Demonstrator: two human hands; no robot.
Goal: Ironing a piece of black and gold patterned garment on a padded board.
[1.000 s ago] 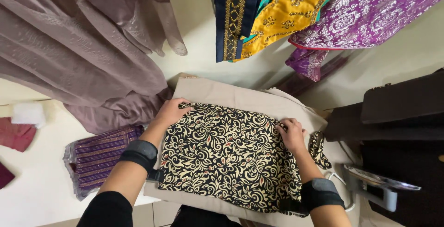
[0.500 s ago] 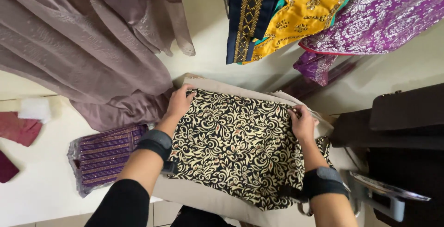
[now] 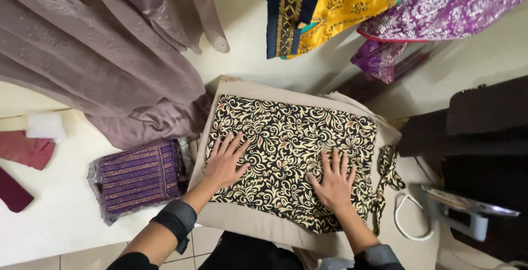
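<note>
Low in the frame, left hand (image 3: 224, 163) and right hand (image 3: 334, 179) lying flat, fingers spread, palms down on the patterned cloth (image 3: 291, 160); grasping nothing, just pressing. Probably flattening the fold so the cloth stays square. Black with cream scrolls, folded into a rectangle at frame centre, resting on a beige pad (image 3: 247, 223) that shows as a border all round. A loose strip of the same print hanging off the right edge, toward a white cord loop (image 3: 410, 220).

Left of the pad, a purple striped bundle (image 3: 140, 177) in clear wrap, lying on the white counter (image 3: 49, 231); no label readable. At far left, dark red cloths (image 3: 25, 149) and a white scrap (image 3: 44, 124). At lower right, a grey device (image 3: 462, 212) beside dark shapes, kind unclear.

Across the upper left, mauve sheer fabric (image 3: 99, 50) draping down onto the counter. Along the top right, hung garments: navy with gold trim (image 3: 286, 11), yellow (image 3: 341, 6), purple with silver (image 3: 445, 3).
</note>
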